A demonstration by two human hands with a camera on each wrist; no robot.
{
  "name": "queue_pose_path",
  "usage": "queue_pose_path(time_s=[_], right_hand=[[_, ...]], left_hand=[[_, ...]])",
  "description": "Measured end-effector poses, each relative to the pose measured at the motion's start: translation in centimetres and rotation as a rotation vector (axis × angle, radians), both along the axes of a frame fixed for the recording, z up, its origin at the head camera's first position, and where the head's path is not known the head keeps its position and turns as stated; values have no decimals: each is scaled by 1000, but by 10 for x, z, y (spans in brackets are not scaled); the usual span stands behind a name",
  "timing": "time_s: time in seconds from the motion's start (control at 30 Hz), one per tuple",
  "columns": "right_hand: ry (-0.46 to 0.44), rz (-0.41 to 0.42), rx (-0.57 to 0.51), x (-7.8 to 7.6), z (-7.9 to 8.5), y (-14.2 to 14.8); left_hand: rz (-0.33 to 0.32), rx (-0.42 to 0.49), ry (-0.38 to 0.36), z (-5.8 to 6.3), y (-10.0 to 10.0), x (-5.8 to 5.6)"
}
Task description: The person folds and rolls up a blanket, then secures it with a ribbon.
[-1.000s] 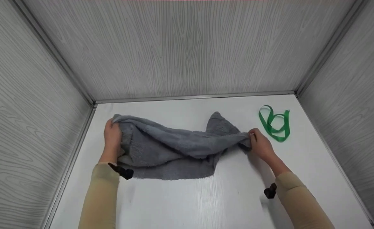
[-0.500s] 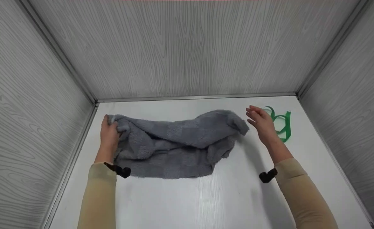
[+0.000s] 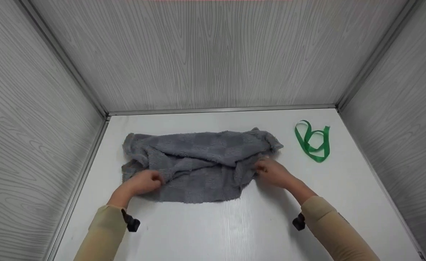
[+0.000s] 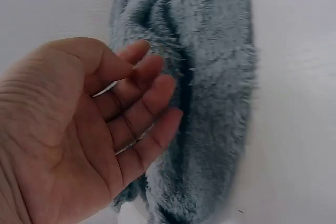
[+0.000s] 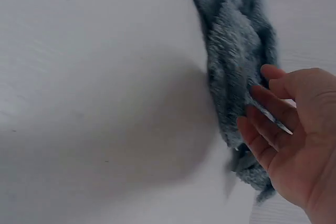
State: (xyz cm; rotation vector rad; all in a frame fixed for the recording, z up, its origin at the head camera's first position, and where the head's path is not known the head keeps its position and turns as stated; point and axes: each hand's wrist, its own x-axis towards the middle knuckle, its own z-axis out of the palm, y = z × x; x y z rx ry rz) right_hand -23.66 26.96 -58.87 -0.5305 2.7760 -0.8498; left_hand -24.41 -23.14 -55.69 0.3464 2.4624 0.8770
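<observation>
A grey fluffy towel [image 3: 205, 145] lies rumpled and folded over itself on the white table, its long side running left to right. Over its lower left part is my left hand [image 3: 145, 182]; in the left wrist view the fingers [image 4: 142, 98] are loosely bent with nothing between them and the thumb. My right hand [image 3: 274, 173] is at the towel's right end. The right wrist view shows its fingers [image 5: 268, 124] relaxed and spread beside the fabric, gripping nothing. Whether the fingertips touch the towel is hard to tell.
To the right of the towel lies a looped green ribbon [image 3: 316, 158] on the white table [image 3: 205, 232]. Grey wood-grain panels [image 3: 213, 54] enclose the table at the back, left and right.
Both hands have let go of the towel's upper corners, the right one first. They have come down toward its nearer part and inward. The raised fold now lies flatter on the table.
</observation>
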Motion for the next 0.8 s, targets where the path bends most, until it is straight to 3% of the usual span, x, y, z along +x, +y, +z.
queue_pose_path(time_s=[0.1, 0.2, 0.27, 0.33, 0.47, 0.57, 0.67, 0.8], right_hand=[[128, 101, 176, 3, -15, -7], [221, 108, 243, 4, -22, -7], [222, 66, 216, 4, -23, -4], [155, -9, 121, 3, -21, 1], [0, -192, -147, 3, -4, 17], [0, -261, -262, 1, 18, 27], [99, -246, -226, -1, 41, 34], [283, -134, -12, -3, 63, 41]], left_hand=[[-85, -123, 45, -9, -6, 12], [-89, -208, 123, -20, -16, 19], [-64, -238, 156, -28, -23, 22], [-33, -238, 169, -37, -30, 25], [-6, -262, 258, -51, -35, 25], [8, -312, 382, -56, -35, 21], [40, -368, 457, -56, -33, 15], [125, -384, 458, -48, -33, 7]])
